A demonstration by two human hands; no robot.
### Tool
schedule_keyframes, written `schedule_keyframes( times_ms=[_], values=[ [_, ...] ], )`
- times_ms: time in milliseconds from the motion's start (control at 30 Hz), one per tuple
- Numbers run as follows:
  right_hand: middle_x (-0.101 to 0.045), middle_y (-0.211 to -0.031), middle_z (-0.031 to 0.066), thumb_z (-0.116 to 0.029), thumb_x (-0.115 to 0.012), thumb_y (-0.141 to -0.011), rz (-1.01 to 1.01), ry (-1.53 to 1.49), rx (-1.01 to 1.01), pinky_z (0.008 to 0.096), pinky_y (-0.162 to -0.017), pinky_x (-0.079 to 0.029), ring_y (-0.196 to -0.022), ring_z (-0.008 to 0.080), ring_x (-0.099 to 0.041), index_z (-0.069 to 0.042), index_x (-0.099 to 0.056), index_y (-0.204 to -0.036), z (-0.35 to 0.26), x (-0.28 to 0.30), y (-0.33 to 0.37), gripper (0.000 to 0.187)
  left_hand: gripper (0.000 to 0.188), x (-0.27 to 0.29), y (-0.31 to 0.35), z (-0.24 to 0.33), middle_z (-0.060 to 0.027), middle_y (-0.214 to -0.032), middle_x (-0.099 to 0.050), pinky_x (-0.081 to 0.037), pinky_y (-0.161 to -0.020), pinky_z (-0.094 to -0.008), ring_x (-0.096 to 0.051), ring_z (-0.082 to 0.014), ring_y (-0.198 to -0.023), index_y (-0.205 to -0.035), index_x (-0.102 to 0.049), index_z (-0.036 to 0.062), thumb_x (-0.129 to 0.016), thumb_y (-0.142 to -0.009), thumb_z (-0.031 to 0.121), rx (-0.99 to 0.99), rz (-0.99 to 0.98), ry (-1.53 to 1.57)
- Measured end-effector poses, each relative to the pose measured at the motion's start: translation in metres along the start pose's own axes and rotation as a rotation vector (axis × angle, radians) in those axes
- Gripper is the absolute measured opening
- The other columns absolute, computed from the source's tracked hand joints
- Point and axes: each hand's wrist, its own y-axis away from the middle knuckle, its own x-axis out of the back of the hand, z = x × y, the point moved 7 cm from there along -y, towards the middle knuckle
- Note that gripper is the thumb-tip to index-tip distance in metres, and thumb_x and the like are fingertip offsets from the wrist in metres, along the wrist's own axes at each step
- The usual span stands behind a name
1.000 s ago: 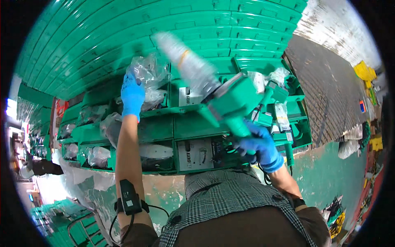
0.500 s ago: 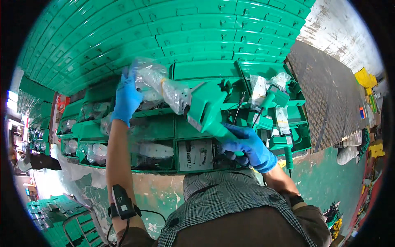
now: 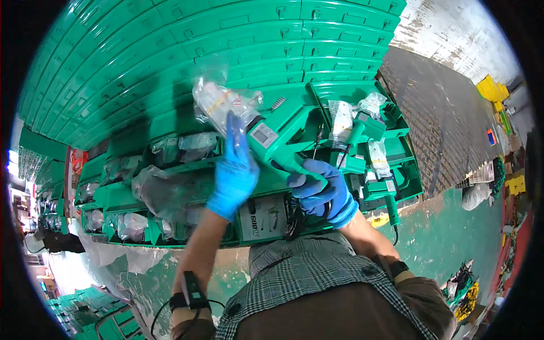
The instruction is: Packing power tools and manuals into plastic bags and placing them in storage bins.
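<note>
My right hand [image 3: 324, 194], in a blue glove, is wrapped around the handle of a green hand-held power tool [image 3: 283, 127] with a white label on its body. The front of the tool points up and left, covered by a clear plastic bag [image 3: 218, 105]. Against the near side of this bag lies my blue-gloved left hand [image 3: 235, 178], its fingers stretched out and slightly blurred. Under the hands are open green cases [image 3: 260, 195]; one holds a black-and-white printed sheet [image 3: 265, 220] and a dark cord. A bunched clear bag [image 3: 164, 192] lies left of my left hand.
Stacked green metal cases [image 3: 187, 34] rise behind the open ones. More green tools with bagged parts [image 3: 362, 141] sit in cases to the right. A dark patterned board [image 3: 436, 113] stands beyond them, with yellow items [image 3: 492, 89] at the far right.
My left hand has moved right and down from the far left of the bagged front to its near side. The tool stays in my right hand, and the view has shifted slightly.
</note>
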Motion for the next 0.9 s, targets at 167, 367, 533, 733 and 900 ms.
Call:
schedule_keyframes(
  times_ms=[167,367,533,733,900],
  values=[
    [-0.061,-0.076,-0.0002,-0.018,-0.058,-0.083,0.596,1.677,0.341,0.0158,-0.036,-0.037,-0.052,0.0027,-0.051,-0.009,-0.038,-0.135,-0.024,-0.02,0.019,0.056,0.09,0.005,-0.002,0.006,-0.0269,-0.141,-0.023,-0.048,-0.083,-0.0399,-0.051,-0.037,-0.111,-0.14,-0.008,0.0021,-0.058,-0.066,-0.003,0.127,-0.01,0.354],
    [-0.062,-0.079,0.0023,-0.019,-0.055,-0.085,0.431,1.298,0.421,0.0177,-0.042,-0.039,-0.055,0.0049,-0.053,-0.013,-0.031,-0.139,-0.025,-0.011,0.016,0.059,0.087,0.016,-0.008,0.021,-0.0287,-0.137,-0.026,-0.051,-0.063,-0.0367,-0.06,-0.0353,-0.082,-0.141,-0.004,0.0001,-0.052,-0.069,-0.001,0.091,-0.161,0.249],
    [-0.062,-0.08,0.0025,-0.021,-0.053,-0.087,0.495,1.41,0.43,0.018,-0.038,-0.04,-0.054,0.006,-0.053,-0.017,-0.029,-0.14,-0.018,-0.015,0.013,0.059,0.08,0.031,-0.013,0.04,-0.0235,-0.138,-0.032,-0.043,-0.088,-0.0366,-0.041,-0.0341,-0.123,-0.141,-0.012,0.0025,-0.051,-0.071,0.0,0.049,0.087,0.412],
    [-0.062,-0.073,0.0006,-0.023,-0.053,-0.087,0.626,1.538,0.393,0.0195,-0.041,-0.045,-0.055,0.0071,-0.056,-0.016,-0.033,-0.138,-0.015,-0.009,0.014,0.055,0.071,0.026,-0.027,0.068,-0.0146,-0.146,-0.022,-0.05,-0.059,-0.0338,-0.06,-0.0288,-0.085,-0.138,-0.028,0.0082,-0.051,-0.071,0.004,-0.141,-0.298,-0.061],
    [-0.057,-0.11,0.0108,-0.023,-0.057,-0.086,0.189,0.901,0.878,0.0388,-0.073,-0.053,-0.095,0.0203,-0.057,-0.001,-0.043,-0.126,-0.048,0.022,-0.003,0.047,0.044,-0.007,0.049,0.138,-0.0127,-0.123,-0.053,-0.052,-0.068,-0.0362,-0.063,-0.0255,-0.08,-0.12,-0.053,0.0077,-0.052,-0.076,0.008,-0.769,-0.27,0.278]
  ],
)
